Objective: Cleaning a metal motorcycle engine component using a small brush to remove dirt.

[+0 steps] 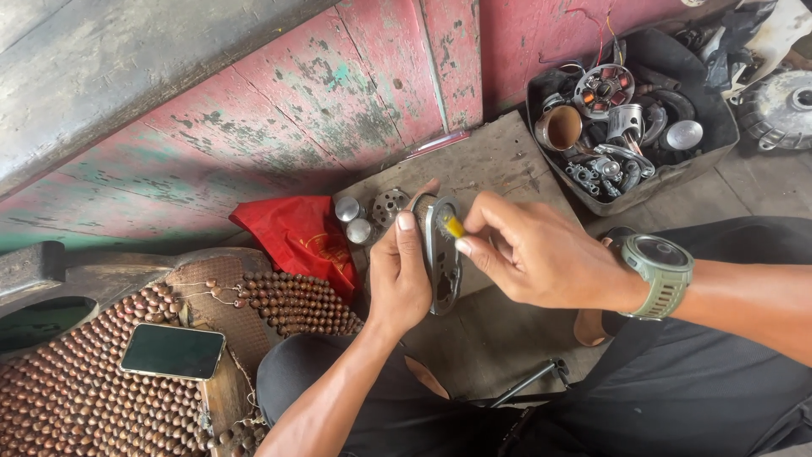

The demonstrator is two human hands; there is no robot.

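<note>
head view shows the left hand [399, 275] wrapped around a flat oval metal plate [442, 254], thumb pressed on its near edge, holding it up on its side above a wooden board [499, 161]. the right hand [541, 254] is just beside the plate, fingers pinched on a small brush with a yellow handle [453, 225], its bristles touching the plate's top rim. to do this well, i think the left hand should grip the plate tight so it does not wobble, and the brush should go in short, soft strokes along the rim. behind the plate, on the board, sit two small silver caps [353, 220] and a round disc with holes [390, 205]. left of the plate lies a red bag [300, 237]. far to the plate's right is a black tray of metal parts [630, 118]; dirt should fall away from them.
</note>
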